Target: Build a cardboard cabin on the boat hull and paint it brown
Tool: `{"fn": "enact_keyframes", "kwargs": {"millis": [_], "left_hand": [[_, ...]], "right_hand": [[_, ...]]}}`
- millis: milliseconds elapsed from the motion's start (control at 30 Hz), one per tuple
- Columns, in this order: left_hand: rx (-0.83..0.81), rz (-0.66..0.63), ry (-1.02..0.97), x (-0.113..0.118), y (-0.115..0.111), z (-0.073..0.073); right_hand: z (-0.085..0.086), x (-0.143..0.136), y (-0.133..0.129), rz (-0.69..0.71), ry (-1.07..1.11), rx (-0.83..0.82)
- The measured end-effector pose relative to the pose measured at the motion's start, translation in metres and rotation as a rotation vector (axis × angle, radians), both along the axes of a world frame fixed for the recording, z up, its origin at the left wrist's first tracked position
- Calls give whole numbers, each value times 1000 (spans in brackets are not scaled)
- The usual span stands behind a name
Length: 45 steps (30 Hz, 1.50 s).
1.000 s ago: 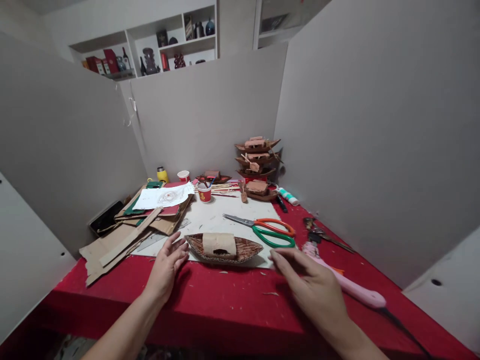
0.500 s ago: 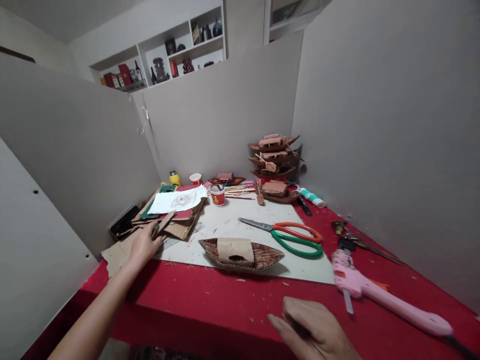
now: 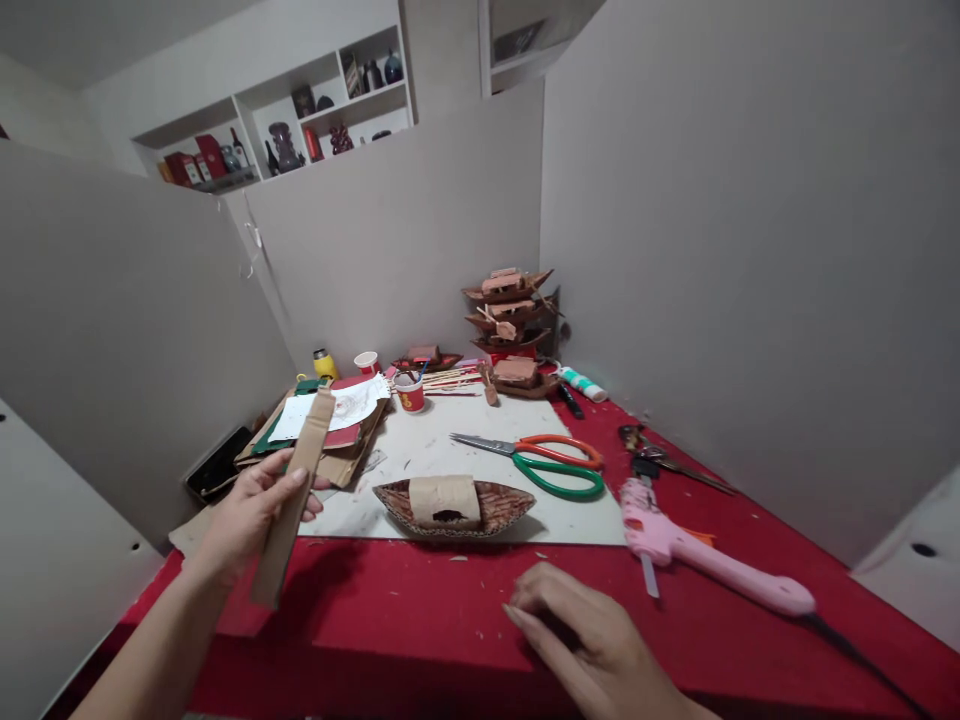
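Observation:
A narrow strip of brown cardboard stands tilted in my left hand, its thumb across the front and the fingers behind. My right hand is loosely curled over the near edge of the red cloth, with nothing showing in it. Between the hands, a small cardboard boat with a brown streaked hull sits on a white board. A curved cardboard canopy with a ragged dark hole spans the boat's middle. Neither hand touches the boat.
Behind the boat lie scissors with orange and green handles. A pink glue gun rests at right. Finished boats are stacked at the back. A red paper cup and stacked cardboard with a drawing stand at left.
My left hand has lifted the cardboard strip off the pile and brought it nearer, upright. My right hand stays curled near the front edge. The view has turned slightly right.

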State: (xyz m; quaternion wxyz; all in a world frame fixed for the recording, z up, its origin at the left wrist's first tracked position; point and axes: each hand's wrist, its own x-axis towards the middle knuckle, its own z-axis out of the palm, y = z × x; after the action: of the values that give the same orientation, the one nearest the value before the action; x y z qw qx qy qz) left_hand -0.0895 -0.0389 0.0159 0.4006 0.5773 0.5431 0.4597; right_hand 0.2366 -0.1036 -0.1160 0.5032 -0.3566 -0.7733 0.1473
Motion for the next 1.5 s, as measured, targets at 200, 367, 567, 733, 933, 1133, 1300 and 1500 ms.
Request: {"fn": "enact_keyframes", "kwargs": {"millis": [200, 367, 567, 733, 933, 1133, 1300, 1500], "left_hand": [[-359, -268, -355, 47, -33, -11], [-539, -522, -345, 86, -51, -36], [-655, -769, -272, 118, -63, -51], [-691, -808, -201, 120, -66, -62], [-556, -745, -252, 112, -69, -65], [-412, -545, -303, 98, -61, -58], [-401, -478, -329, 92, -61, -62], [-430, -384, -361, 73, -68, -68]], "right_hand": [[-2, -3, -9, 20, 147, -213], [11, -5, -15, 201, 519, -675], [43, 1, -14, 278, 496, -779], [51, 7, -14, 102, 484, -719], [67, 34, 2, -113, 80, -537], [101, 68, 76, -516, -447, -415], [100, 64, 126, -492, -850, -608], [86, 60, 136, -486, -1135, -668]]}}
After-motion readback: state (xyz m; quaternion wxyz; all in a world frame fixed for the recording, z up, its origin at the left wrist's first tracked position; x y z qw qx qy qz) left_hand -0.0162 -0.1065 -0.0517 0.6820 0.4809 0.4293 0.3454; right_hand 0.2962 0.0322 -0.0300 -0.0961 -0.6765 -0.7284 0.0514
